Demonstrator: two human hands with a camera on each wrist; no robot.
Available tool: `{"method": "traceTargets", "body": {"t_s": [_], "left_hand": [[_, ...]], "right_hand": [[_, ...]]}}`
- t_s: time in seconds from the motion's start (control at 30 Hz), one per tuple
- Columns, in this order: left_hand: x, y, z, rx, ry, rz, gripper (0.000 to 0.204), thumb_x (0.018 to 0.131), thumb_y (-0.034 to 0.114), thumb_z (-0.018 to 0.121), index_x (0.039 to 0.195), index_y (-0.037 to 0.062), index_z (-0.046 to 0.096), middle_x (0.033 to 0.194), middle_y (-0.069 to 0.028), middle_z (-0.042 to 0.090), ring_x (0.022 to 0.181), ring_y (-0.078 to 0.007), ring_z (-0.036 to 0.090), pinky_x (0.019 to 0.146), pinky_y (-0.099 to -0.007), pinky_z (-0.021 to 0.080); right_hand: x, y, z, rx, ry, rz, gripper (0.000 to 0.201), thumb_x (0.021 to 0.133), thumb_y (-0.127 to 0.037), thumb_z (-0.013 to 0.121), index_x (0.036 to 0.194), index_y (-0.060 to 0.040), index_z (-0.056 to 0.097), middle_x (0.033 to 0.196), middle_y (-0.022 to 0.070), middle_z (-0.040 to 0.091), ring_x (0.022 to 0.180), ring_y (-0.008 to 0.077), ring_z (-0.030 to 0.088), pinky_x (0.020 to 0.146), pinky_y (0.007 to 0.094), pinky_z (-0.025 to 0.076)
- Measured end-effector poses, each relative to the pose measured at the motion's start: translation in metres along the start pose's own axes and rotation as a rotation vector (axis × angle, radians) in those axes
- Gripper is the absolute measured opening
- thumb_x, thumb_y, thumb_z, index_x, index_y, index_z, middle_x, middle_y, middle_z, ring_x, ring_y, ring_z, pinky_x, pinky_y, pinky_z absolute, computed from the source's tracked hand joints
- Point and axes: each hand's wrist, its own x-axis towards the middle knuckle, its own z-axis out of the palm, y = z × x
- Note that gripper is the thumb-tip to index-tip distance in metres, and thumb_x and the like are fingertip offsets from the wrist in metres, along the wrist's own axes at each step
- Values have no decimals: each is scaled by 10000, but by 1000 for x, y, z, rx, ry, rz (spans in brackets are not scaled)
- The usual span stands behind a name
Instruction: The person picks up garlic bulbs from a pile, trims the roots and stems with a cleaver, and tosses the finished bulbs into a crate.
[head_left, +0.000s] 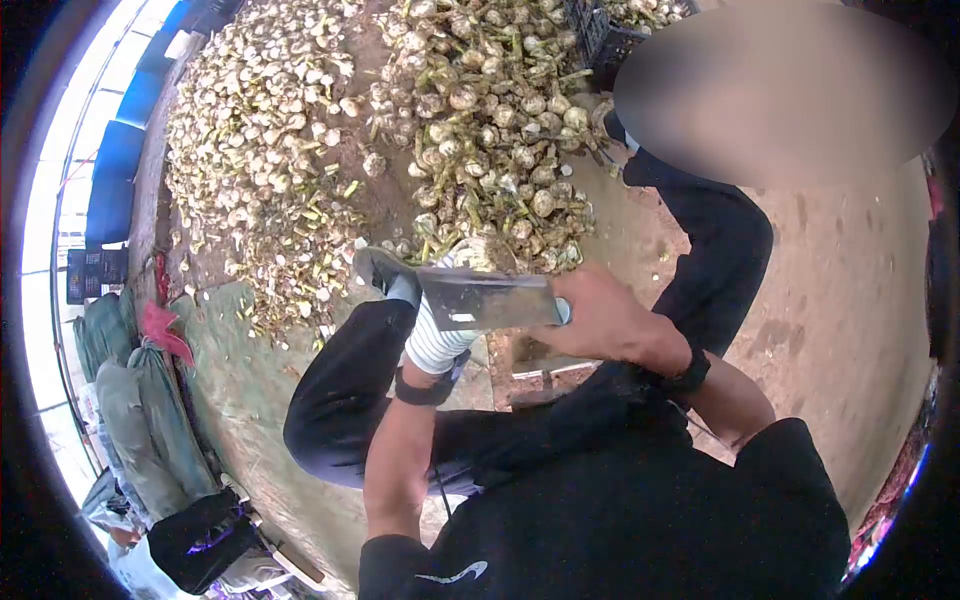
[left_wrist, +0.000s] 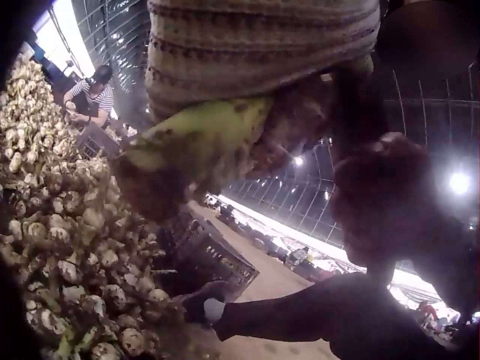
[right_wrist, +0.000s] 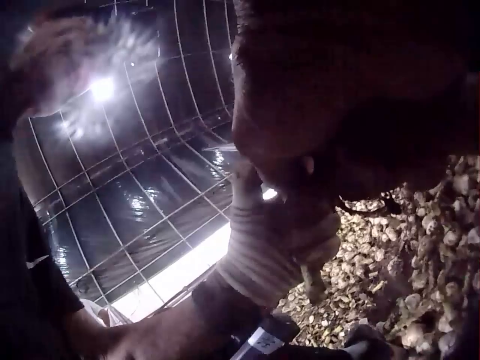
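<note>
In the head view, the bare right hand (head_left: 605,315) grips the handle of a wide cleaver, its blade (head_left: 490,300) lying across the left hand (head_left: 438,335) and hiding part of it. The left hand wears a white striped glove, also seen from below in the left wrist view as a striped cuff of cloth (left_wrist: 259,56). Under that glove a green garlic stem (left_wrist: 202,135) with soiled parts is held; its bulb cannot be made out clearly. The right wrist view shows the dark right hand (right_wrist: 337,90) close above the gloved left hand (right_wrist: 259,251).
Heaps of garlic (head_left: 500,120) and paler trimmed bulbs (head_left: 260,110) cover the floor ahead. Black crates (left_wrist: 214,255) stand beyond the heap. Stuffed sacks (head_left: 150,410) lie at the left. Another person (left_wrist: 95,94) in stripes sits behind the heap.
</note>
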Motion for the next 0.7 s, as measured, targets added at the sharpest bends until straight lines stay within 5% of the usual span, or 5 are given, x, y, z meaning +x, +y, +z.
{"method": "traceTargets", "body": {"t_s": [0.1, 0.23, 0.33, 0.57, 0.7], "left_hand": [[1, -8, -14, 549, -135, 264, 578, 782, 111, 718, 1269, 32, 419, 1092, -72, 600, 1012, -186, 585, 891, -338, 480], [-8, -15, -6, -137, 114, 75, 647, 805, 238, 723, 1330, 32, 405, 1211, -83, 553, 1046, -186, 568, 914, -344, 456], [-2, 5, 0, -824, -253, 45, 472, 969, 258, 462, 1379, 63, 333, 1226, -97, 557, 1075, -236, 589, 941, -388, 481], [9, 43, 10, 467, -111, -93, 441, 723, 209, 762, 1075, 6, 591, 982, -65, 652, 878, -160, 626, 777, -309, 515], [5, 72, 12, 362, -143, 328, 204, 856, 89, 586, 1050, 31, 608, 949, -53, 646, 810, -143, 621, 764, -274, 512]], "right_hand": [[2, -9, -4, 40, -76, 15, 364, 677, -322, 650, 772, 28, 669, 673, 265, 596, 688, 417, 618, 695, 449, 511], [8, -1, 2, 17, -103, -58, 331, 674, -304, 634, 792, 3, 675, 658, 261, 593, 678, 421, 614, 688, 455, 509], [10, 0, 1, 52, -111, -79, 309, 670, -294, 629, 800, -20, 681, 660, 256, 595, 667, 419, 611, 680, 454, 509], [13, 33, 12, 70, -196, 13, 318, 704, -296, 604, 818, -10, 682, 639, 219, 610, 618, 367, 627, 609, 419, 504], [9, 122, 35, 189, -12, 276, 305, 754, -293, 616, 804, 5, 653, 584, 117, 581, 553, 202, 551, 536, 360, 451]]}}
